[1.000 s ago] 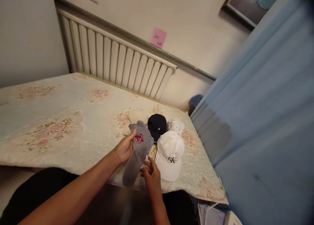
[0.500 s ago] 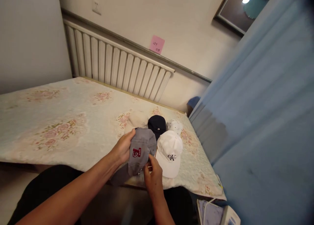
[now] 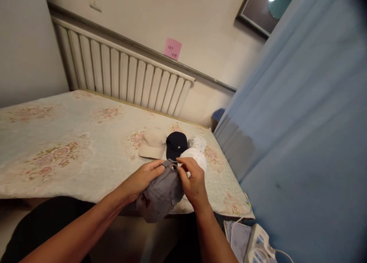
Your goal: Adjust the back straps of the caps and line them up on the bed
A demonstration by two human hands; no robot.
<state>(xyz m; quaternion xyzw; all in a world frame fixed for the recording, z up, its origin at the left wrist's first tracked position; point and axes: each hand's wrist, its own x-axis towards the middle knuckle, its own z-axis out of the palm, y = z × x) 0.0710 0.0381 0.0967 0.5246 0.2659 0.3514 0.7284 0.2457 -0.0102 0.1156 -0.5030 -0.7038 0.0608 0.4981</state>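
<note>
— What's w/ the hands?
— Both closed on the grey cap, held over the bed's near edge. Left hand grips its left side; right hand pinches the back strap, I think, it's blurry.
— Other caps?
— Beige cap, navy cap, white cap just beyond.

Right hand covers most of the white cap and the grey cap's back strap; pink note's writing too small to read; framed picture cut by top edge; white device cut by bottom edge.
</note>
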